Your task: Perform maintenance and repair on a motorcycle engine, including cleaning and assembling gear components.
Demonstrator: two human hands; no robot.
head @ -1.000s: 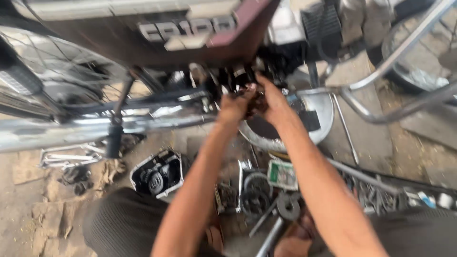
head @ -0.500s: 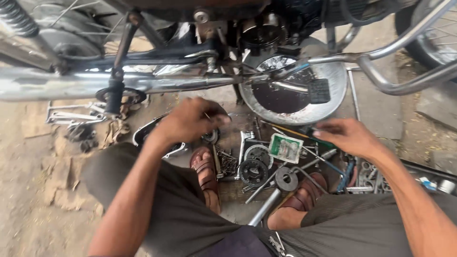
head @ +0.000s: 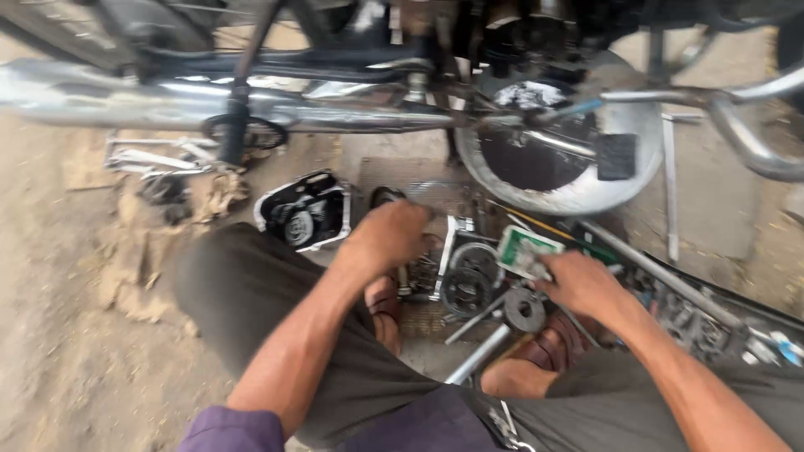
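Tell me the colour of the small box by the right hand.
The small box, by the right hand, is green and white; the head view shows it.

motorcycle (head: 335,75): cut off by top edge, only lower frame and exhaust pipe (head: 167,105) visible, motion-blurred.
left hand (head: 389,234): fingertips hidden, curled down among parts; can't tell if it grips anything.
right hand (head: 582,285): fingers blurred at the green-and-white packet (head: 526,249); contact unclear.
packet print: too blurred to read.
small parts (head: 703,322): right-side pile smeared, kinds can't be told.
oil pan (head: 578,188): partly hidden behind the footpeg (head: 615,156) and frame.
sandals (head: 385,305): mostly covered by the arms and knees.
forearms: cut off by bottom edge.
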